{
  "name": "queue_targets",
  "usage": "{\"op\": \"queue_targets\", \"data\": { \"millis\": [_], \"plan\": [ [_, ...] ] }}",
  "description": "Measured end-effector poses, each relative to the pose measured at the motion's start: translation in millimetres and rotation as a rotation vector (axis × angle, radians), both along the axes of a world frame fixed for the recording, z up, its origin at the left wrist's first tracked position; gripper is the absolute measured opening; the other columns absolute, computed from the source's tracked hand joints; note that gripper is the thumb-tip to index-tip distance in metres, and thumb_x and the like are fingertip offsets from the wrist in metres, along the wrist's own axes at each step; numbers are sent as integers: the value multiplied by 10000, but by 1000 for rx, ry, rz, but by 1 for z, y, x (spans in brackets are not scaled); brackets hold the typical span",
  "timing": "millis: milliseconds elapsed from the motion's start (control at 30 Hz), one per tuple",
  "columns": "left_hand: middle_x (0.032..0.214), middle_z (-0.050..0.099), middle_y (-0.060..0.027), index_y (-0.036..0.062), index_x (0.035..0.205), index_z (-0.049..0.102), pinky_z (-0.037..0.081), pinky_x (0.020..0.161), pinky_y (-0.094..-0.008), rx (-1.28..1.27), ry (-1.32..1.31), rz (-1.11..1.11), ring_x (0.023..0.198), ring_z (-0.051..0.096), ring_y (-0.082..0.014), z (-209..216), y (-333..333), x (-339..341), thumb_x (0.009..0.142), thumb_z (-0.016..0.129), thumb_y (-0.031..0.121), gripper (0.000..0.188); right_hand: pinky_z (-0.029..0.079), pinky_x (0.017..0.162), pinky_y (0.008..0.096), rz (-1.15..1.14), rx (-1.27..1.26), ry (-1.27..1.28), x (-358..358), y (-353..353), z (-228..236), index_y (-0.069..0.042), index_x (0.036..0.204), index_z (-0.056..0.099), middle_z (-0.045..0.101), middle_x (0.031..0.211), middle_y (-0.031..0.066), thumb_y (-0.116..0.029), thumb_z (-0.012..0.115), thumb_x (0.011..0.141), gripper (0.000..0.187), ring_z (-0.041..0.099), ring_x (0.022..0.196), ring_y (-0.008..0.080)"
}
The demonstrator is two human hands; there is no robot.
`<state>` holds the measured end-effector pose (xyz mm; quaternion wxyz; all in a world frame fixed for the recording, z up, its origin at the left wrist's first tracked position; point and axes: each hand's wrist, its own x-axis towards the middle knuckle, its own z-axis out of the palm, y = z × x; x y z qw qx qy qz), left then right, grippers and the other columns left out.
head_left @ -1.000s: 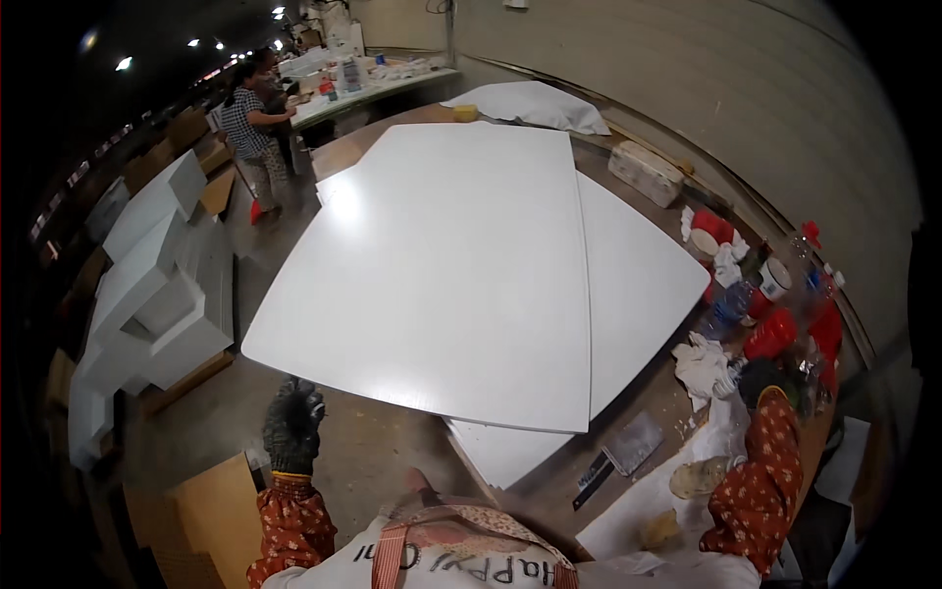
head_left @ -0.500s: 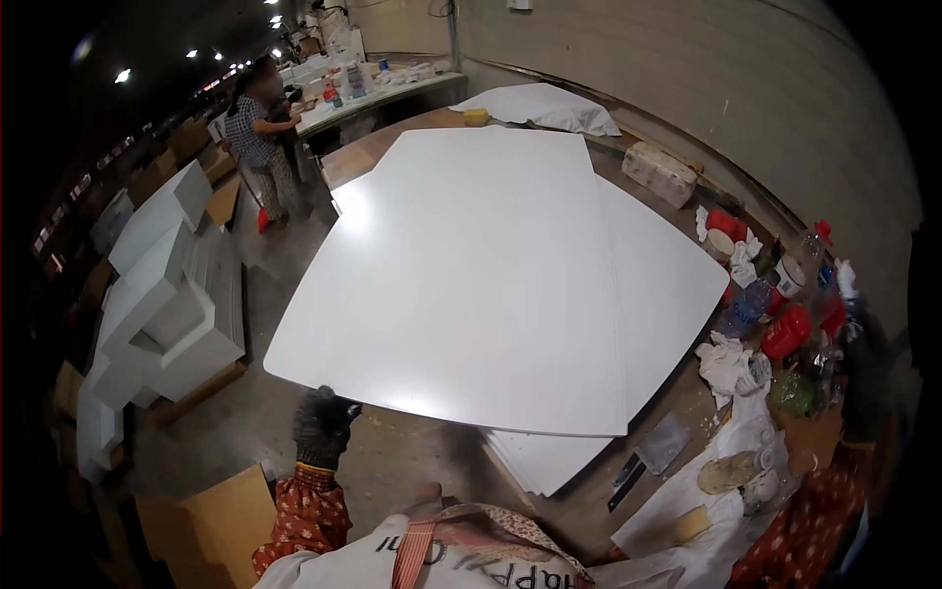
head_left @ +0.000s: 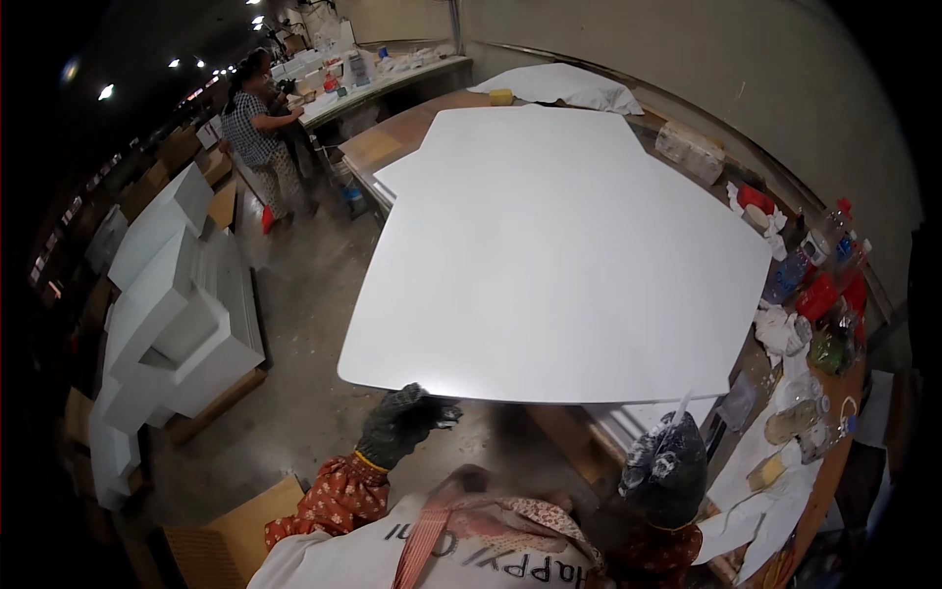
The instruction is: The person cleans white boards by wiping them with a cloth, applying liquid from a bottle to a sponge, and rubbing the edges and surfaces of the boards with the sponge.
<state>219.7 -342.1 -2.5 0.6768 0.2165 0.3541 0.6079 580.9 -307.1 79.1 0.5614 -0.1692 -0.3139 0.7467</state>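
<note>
A large white panel (head_left: 559, 255) with angled sides lies across a work table, its near edge overhanging. At its near left, my left hand (head_left: 404, 424), in a dark glove, is closed on that edge, thumb side up. My right hand (head_left: 667, 466), also in a dark glove smeared with white, is closed just short of the near right corner. A thin pale strip (head_left: 682, 404) sticks up from its fingers; its kind cannot be made out. More white panels (head_left: 628, 420) show beneath the top one.
White shaped furniture pieces (head_left: 186, 304) stand on the floor at left. Bottles, red containers (head_left: 816, 294) and crumpled paper (head_left: 782, 331) crowd the table's right side. A yellow sponge (head_left: 765, 473) lies on white sheeting. Another person (head_left: 257, 133) stands at a far bench (head_left: 392, 86).
My right arm has come in from the far right to the panel's near right corner, a thin pale strip now in hand. The panel has turned and shifted right, my left hand along with it.
</note>
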Motion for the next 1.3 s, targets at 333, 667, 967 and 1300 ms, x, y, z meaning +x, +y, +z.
{"op": "queue_targets", "data": {
  "millis": [333, 667, 967, 1300],
  "plan": [
    [1112, 625, -239, -70, 1215, 531, 492, 895, -444, 14, 97, -139, 1005, 618, -338, 7, 16, -17, 932, 545, 426, 571, 523, 508, 419, 44, -126, -164, -53, -39, -30, 68, 1238, 455, 617, 689, 194, 6, 622, 728, 541, 613, 601, 316],
    [1115, 615, -218, -75, 1242, 493, 517, 900, -453, -22, 18, -156, 993, 627, -346, -2, 18, -16, 906, 638, 235, 480, 480, 532, 292, 75, -112, -271, -84, -40, -10, 40, 1208, 480, 608, 777, 104, -168, 625, 872, 421, 587, 634, 213],
    [1095, 640, -143, -11, 1164, 580, 554, 830, -372, 52, 325, -140, 967, 640, -239, 1, 24, 20, 892, 650, 130, 315, 424, 445, 280, -116, -181, -232, -81, -31, -27, 50, 1202, 485, 525, 715, 72, -139, 644, 806, 467, 509, 537, 175],
    [1217, 627, -130, 99, 1236, 611, 512, 938, -311, 757, 1458, 251, 1144, 602, -229, -32, 33, -3, 750, 730, -64, 526, 430, 436, 241, -188, -402, -390, -89, -33, -26, -10, 1211, 536, 625, 1094, 136, -152, 580, 904, 341, 518, 567, 132]
  ]
}}
